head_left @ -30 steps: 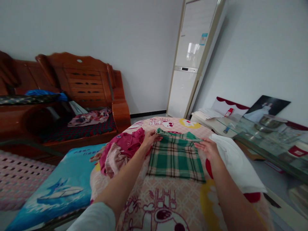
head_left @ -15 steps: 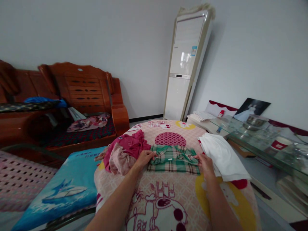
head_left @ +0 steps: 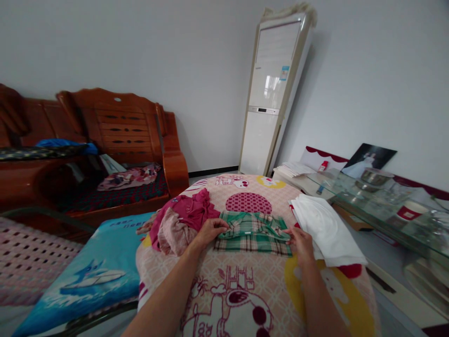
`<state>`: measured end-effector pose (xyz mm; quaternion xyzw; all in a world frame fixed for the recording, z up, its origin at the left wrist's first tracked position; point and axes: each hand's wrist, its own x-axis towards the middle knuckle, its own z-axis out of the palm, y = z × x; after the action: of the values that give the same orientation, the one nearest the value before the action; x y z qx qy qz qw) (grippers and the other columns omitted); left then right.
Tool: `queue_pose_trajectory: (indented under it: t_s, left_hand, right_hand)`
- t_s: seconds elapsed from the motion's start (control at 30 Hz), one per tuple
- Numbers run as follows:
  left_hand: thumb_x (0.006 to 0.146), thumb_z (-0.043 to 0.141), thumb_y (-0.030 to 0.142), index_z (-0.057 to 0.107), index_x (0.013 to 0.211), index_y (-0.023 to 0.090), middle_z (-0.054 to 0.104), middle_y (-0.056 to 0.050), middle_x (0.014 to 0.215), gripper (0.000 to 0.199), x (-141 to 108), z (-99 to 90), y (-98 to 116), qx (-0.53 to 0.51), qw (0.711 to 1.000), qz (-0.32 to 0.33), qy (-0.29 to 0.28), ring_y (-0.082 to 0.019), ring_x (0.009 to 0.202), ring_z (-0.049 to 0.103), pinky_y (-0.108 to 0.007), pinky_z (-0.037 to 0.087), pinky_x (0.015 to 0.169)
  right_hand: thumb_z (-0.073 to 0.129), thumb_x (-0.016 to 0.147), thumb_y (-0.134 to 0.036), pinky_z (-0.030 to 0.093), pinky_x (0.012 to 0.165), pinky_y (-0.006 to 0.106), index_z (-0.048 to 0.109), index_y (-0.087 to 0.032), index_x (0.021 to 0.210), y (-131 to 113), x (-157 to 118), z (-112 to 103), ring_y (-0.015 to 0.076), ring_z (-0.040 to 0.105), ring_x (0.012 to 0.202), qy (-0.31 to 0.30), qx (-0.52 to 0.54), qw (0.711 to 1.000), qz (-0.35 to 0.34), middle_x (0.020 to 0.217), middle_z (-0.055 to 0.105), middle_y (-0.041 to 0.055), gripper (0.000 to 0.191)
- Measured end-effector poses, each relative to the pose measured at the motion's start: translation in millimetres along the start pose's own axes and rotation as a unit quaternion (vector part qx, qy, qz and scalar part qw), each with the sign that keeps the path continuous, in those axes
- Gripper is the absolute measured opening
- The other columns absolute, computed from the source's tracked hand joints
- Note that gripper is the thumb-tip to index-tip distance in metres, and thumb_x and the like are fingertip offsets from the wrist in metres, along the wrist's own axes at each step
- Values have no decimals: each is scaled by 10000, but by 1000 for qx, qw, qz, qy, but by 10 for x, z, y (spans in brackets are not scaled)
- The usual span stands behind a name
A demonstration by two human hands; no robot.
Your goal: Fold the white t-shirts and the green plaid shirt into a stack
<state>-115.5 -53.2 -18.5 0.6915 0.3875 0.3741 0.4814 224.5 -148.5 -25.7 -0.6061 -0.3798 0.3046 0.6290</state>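
Observation:
A green plaid garment (head_left: pixel 252 244), partly folded with a small white label on it, lies on the round table's patterned cloth (head_left: pixel 245 267). My left hand (head_left: pixel 212 229) pinches its left edge, fingers closed. On the opposite side, my right hand (head_left: pixel 300 242) grips the right edge between thumb and fingers. Close by my left hand rests a crumpled magenta garment (head_left: pixel 191 210), with a pale pink cloth (head_left: pixel 173 234) bunched against it. Just beyond my right hand lies a folded white garment (head_left: pixel 326 229).
A blue cushion (head_left: pixel 94 267) and a pink woven chair (head_left: pixel 31 262) are at the left, before a wooden sofa (head_left: pixel 122 126). A glass shelf (head_left: pixel 379 215) with bowls and cups stands close on the right. Behind the table is a tall air conditioner (head_left: pixel 263 93).
Both hands keep hold of the plaid garment and have barely moved. Its upper fold looks slightly shifted downward near the middle. The view has tilted a little.

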Motion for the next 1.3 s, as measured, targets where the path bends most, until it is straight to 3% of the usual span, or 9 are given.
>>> queue_pose_trajectory:
  t_s: [0.13, 0.23, 0.4, 0.5, 0.6, 0.83, 1.03, 1.2, 1.3]
  left_hand:
    - [679, 652, 292, 738, 823, 131, 713, -49, 776, 232, -22, -43, 58, 81, 996, 11, -17, -152, 683, 609, -232, 439, 630]
    - [715, 637, 280, 747, 776, 153, 711, -34, 762, 178, -59, -69, 146, 181, 982, 46, 2, -148, 696, 613, -221, 426, 636]
    - [804, 565, 277, 713, 747, 158, 691, -37, 768, 198, -99, 32, 303, 258, 955, 104, 104, -145, 709, 604, -225, 435, 669]
    - [822, 550, 244, 717, 836, 170, 708, -51, 886, 184, -92, 154, 339, 234, 959, 147, 66, -161, 833, 629, -238, 457, 773]
    - [825, 556, 236, 721, 878, 178, 716, -54, 924, 183, -81, 231, 312, 240, 958, 155, 22, -176, 901, 633, -257, 453, 845]
    - [849, 542, 266, 726, 866, 176, 710, -40, 873, 206, -93, 231, 237, 269, 954, 135, 0, -171, 841, 628, -242, 452, 789]
    - [848, 526, 268, 731, 864, 172, 706, -51, 868, 228, -103, 249, 266, 271, 955, 123, -5, -179, 844, 621, -246, 451, 788]
    - [751, 535, 111, 736, 868, 205, 716, -30, 927, 250, -92, 254, 232, 263, 959, 110, 0, -181, 920, 626, -252, 454, 852]
    - [719, 527, 67, 735, 878, 213, 715, -24, 944, 301, -91, 255, 218, 260, 959, 113, -4, -175, 938, 625, -253, 450, 878]
  right_hand:
    - [583, 742, -525, 435, 480, 283, 712, -161, 671, 95, 40, -88, 190, 578, 538, 44, -114, 992, -23, 647, 699, 72, 393]
    - [551, 787, -467, 457, 594, 311, 705, -167, 677, 52, 32, -56, 205, 586, 611, 100, -276, 945, -148, 637, 682, 80, 355]
    - [423, 902, -297, 432, 938, 424, 705, -189, 985, -44, -44, 261, 247, 577, 1039, 15, -363, 849, -384, 1082, 677, 114, 313]
    - [393, 929, -262, 362, 1031, 484, 645, -216, 1145, -15, -102, 462, 272, 438, 1259, -27, -430, 811, -397, 1338, 542, 103, 335]
    - [452, 925, -313, 350, 1028, 532, 669, -195, 1037, 6, -140, 566, 324, 382, 1299, -21, -478, 789, -385, 1389, 486, 127, 271]
    - [525, 903, -298, 459, 931, 426, 638, -208, 693, -140, -196, 534, 233, 554, 1020, -35, -373, 808, -455, 1043, 646, 99, 255]
    - [499, 908, -296, 499, 828, 369, 612, -198, 729, -197, -246, 499, 204, 599, 873, 55, -259, 863, -430, 890, 662, 95, 234]
    - [507, 826, -180, 488, 786, 349, 659, -197, 818, -86, -225, 495, 205, 587, 810, -18, -328, 863, -384, 801, 659, 71, 153]
    - [495, 696, -76, 472, 824, 357, 674, -207, 924, -21, -214, 483, 215, 585, 868, -74, -369, 850, -370, 883, 674, 62, 317]
